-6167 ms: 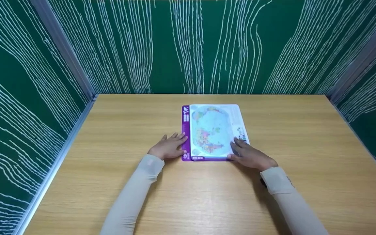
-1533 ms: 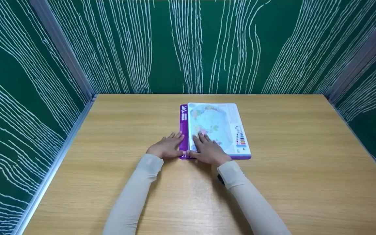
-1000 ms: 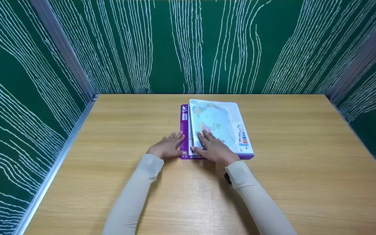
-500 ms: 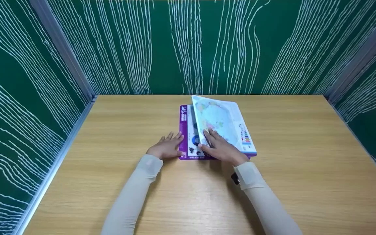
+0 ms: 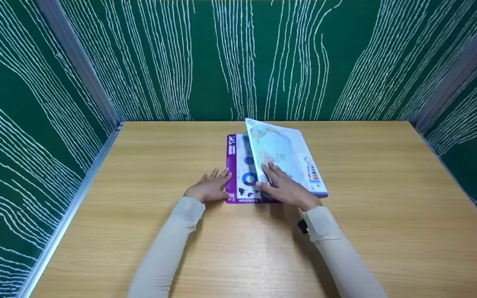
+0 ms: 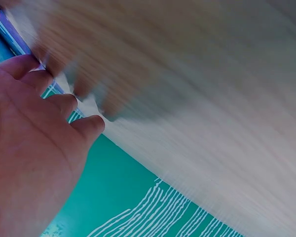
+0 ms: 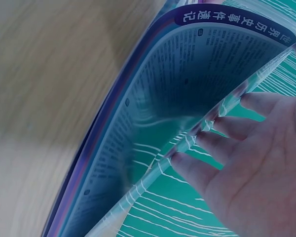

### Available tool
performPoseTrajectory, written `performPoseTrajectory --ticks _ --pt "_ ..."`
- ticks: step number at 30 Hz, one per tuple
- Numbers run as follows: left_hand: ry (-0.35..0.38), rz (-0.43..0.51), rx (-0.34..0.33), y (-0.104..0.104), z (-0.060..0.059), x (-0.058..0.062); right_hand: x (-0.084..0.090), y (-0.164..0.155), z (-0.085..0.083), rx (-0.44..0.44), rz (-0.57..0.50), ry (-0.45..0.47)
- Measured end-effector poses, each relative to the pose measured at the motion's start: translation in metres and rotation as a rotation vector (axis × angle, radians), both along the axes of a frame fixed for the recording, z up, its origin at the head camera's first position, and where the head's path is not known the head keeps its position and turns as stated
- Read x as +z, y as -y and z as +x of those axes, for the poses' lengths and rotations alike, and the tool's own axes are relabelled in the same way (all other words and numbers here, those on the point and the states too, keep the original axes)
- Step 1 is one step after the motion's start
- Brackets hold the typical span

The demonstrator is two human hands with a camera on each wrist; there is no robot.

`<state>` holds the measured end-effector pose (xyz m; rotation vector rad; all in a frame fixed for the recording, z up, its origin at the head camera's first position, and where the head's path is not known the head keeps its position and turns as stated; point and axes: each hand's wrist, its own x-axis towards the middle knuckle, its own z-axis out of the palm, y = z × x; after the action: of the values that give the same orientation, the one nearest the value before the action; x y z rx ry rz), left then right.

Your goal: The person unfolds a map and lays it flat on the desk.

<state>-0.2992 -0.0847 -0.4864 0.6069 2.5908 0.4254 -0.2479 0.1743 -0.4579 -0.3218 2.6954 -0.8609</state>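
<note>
A flat booklet with a purple border (image 5: pixel 232 165) lies on the wooden table (image 5: pixel 387 215). Its top sheet, a laminated world map (image 5: pixel 284 151), is raised along its left edge and tilts toward the right. My right hand (image 5: pixel 287 190) holds that sheet near its front left corner, fingers on top and thumb at the edge. The right wrist view shows the sheet's printed underside (image 7: pixel 187 98) curving over my right hand's fingers (image 7: pixel 227 128). My left hand (image 5: pixel 209 189) lies flat on the table, fingertips against the purple border. A page with a blue ring (image 5: pixel 249 178) is uncovered beneath.
Green panels with white wavy lines (image 5: pixel 238 58) enclose the table at the back and both sides, with metal posts (image 5: pixel 79 62) in the corners. Bare wood surrounds the booklet. The left wrist view is blurred and shows only my left hand (image 6: pixel 34 148) over the tabletop.
My right hand moved from the map's right side to its left edge and lifted it; the sheet now swings up and to the right, uncovering the page below. The left hand stayed put.
</note>
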Motion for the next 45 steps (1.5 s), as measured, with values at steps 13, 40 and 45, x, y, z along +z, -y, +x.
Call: performPoseTrajectory --ticks 13,40,45 --pt "-0.008 0.015 -0.010 0.000 -0.001 -0.002 0.002 -0.008 0.004 -0.009 -0.032 0.002" --pt "-0.008 0.013 -0.008 0.023 -0.001 -0.002 0.004 -0.031 0.008 -0.023 -0.077 -0.005" --pt "-0.004 0.014 -0.001 0.028 -0.001 -0.003 0.003 -0.036 0.008 -0.030 -0.069 -0.007"
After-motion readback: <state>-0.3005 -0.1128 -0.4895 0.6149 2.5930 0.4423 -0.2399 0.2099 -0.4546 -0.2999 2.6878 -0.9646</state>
